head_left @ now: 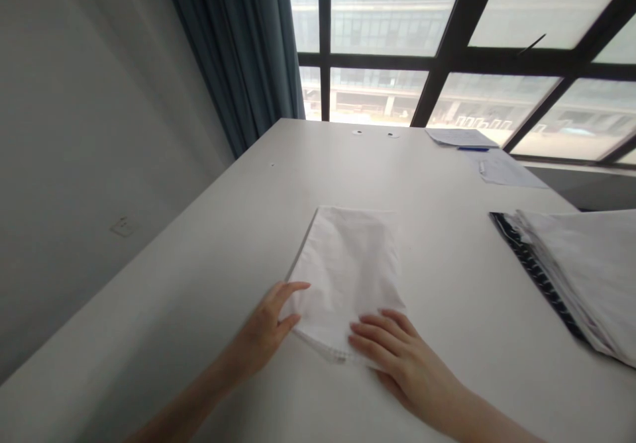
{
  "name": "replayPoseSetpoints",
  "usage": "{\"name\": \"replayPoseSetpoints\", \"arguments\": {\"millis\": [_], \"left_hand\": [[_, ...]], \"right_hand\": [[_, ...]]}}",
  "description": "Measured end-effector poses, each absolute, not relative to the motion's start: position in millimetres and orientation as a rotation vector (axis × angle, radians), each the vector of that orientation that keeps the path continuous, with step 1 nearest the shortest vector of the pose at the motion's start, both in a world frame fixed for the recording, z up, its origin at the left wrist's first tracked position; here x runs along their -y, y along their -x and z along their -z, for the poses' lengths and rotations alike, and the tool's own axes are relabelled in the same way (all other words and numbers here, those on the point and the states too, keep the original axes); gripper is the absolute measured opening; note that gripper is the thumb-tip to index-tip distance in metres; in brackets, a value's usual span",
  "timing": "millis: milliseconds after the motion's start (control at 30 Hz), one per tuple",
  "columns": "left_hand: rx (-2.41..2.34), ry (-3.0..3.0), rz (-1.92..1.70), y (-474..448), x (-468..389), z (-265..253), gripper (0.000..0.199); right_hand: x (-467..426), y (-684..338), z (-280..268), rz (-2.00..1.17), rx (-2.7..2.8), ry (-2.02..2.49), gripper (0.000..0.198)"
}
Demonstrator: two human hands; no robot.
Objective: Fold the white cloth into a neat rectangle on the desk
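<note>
One white cloth: folded, on the white table, centre of the frame.
Left hand: at the cloth's left edge, thumb and forefinger parted.
Right hand: fingers over its lower-right corner; cannot tell whether it pinches.

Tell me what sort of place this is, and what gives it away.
Probably an office-type room or small workroom: a big white table with papers at its far end, and a wide dark-framed window facing another building.
</note>
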State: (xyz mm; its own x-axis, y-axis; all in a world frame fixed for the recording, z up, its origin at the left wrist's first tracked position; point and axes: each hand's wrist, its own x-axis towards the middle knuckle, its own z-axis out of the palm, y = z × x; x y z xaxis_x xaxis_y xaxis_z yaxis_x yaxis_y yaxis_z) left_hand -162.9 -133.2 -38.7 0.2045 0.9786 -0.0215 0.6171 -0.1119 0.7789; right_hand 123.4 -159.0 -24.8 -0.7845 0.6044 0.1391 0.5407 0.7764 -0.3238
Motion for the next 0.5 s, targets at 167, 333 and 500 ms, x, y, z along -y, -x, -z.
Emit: {"name": "replayPoseSetpoints", "arguments": {"millis": [167, 333, 500], "left_hand": [[-1.468, -1.828, -0.631, 160, 135, 37, 0.046], [-1.481, -1.842, -0.607, 158, 137, 39, 0.048], [-1.523, -1.822, -0.601, 157, 138, 36, 0.044]], "right_hand": [[154, -145, 26, -0.297, 2.820, 0.896, 0.045], [151, -155, 26, -0.152, 2.844, 0.805, 0.048], [157, -153, 34, 0.000, 2.869, 0.782, 0.051]]}}
